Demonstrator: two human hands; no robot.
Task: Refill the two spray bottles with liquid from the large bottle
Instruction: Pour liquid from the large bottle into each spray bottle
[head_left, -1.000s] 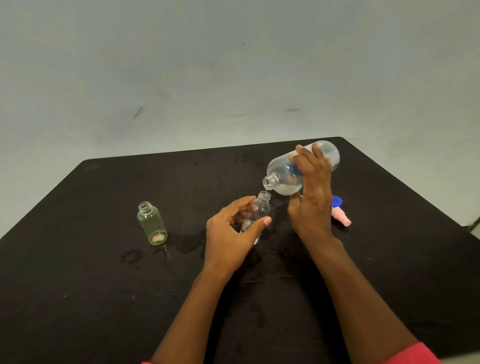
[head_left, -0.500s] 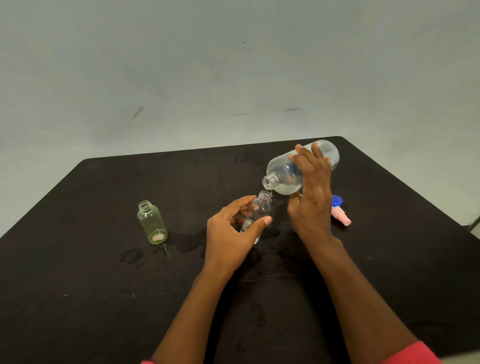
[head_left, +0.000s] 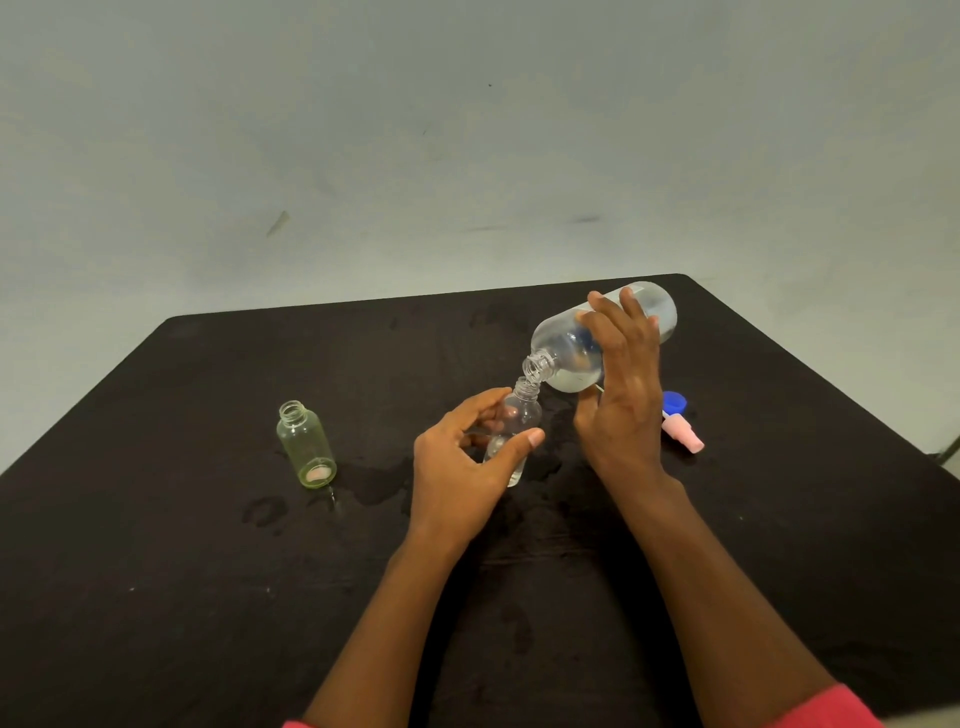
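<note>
While liquid pours: first refill is under way.
Right hand (head_left: 626, 395): clasps tilted large bottle (head_left: 582, 345), mouth just above clear spray bottle (head_left: 511, 431).
Left hand (head_left: 467, 462): wrapped round clear spray bottle.
Green spray bottle (head_left: 306, 446): left of it, open.
Next: level off before overflow.

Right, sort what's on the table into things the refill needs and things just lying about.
In the job:
- large clear plastic bottle, tilted in the right hand
- small clear spray bottle, held by the left hand
- small yellow-green spray bottle, uncapped, waiting

Lying about for now:
- blue cap
- pink spray top
- wet patches on the black table
</note>
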